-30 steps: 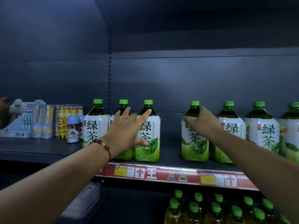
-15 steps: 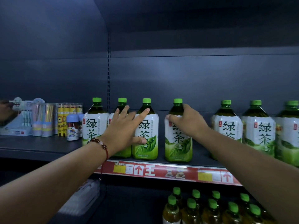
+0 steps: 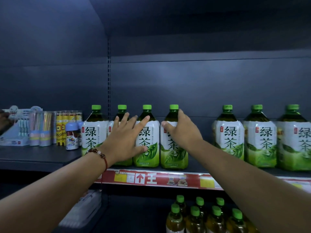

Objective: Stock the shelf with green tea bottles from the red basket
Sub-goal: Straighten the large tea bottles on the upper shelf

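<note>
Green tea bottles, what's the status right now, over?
Left hand flat against third bottle. Right hand grips fourth bottle, upright on shelf beside it. Gap on its right, nothing blocking.

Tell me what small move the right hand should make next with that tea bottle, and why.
Probably let go. The right hand grips the fourth bottle, which stands upright against the third bottle, where the left hand rests flat with fingers spread. A wide gap is open to the right, so the next bottle likely goes there.
</note>
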